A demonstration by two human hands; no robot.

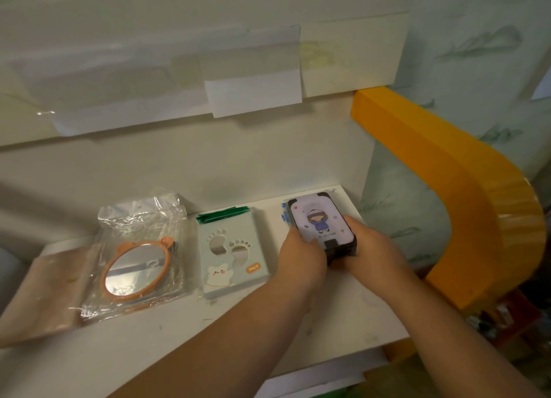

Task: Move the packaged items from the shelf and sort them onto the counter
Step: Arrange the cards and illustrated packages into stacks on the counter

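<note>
Both hands, left hand [301,254] and right hand [368,248], fingers curled around card stack [323,227] on tabletop [268,323]; squaring it, release likely next.

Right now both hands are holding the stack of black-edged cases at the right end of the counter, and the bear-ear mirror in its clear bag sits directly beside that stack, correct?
Not quite. The head view shows the left hand and right hand gripping the stack of cases, but directly beside it lies the footprint card pack; the bear-ear mirror sits beyond that, further left on the counter.
</note>
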